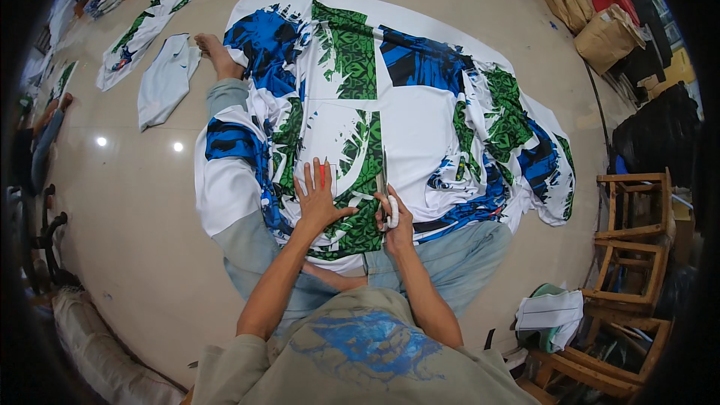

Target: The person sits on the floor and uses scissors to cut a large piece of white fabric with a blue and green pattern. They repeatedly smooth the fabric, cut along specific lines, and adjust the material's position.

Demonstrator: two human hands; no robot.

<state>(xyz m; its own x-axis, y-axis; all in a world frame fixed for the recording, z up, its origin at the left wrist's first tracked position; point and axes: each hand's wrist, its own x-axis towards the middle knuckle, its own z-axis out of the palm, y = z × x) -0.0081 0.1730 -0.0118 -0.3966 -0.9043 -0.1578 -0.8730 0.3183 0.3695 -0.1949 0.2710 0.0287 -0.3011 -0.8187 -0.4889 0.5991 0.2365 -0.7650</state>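
Observation:
A large spread of white fabric printed in blue and green (420, 60) lies over the floor and across my legs. My left hand (319, 202) presses flat on a white-and-green printed panel (349, 142) in the middle, fingers spread, beside a small red patch. My right hand (397, 221) grips white-handled scissors (391, 211) at the right edge of that panel, the long blades pointing away from me along the edge. Whether the blades are apart is too small to tell.
Loose fabric pieces (165, 79) lie at upper left, near my bare foot. Another person (45, 139) sits at the far left. Brown paper sacks (604, 37), black bags (649, 139) and wooden stools (630, 270) line the right. A long sack (97, 337) lies at lower left.

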